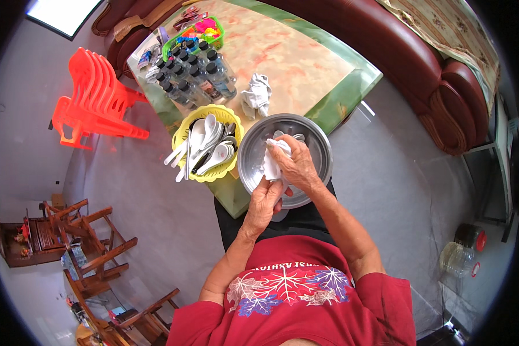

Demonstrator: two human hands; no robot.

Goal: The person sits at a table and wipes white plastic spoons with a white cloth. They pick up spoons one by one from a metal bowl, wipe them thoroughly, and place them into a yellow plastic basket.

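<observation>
White cloth pinched between both hands over steel bowl. Right hand on top, fingers curled tight round cloth; left hand below, fingers closed on its lower end. Both forearms bent inward, wrists raised above bowl. Bowl at table edge, few white spoons inside. Yellow basket just beside it, heaped with white spoons. Dark-capped bottles behind; crumpled rag near.

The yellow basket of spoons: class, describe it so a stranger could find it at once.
Start at the green-edged marble table. Near its front corner, left of the steel bowl under the hands, sits the yellow basket. Only it has a scalloped rim and holds white spoons.
</observation>
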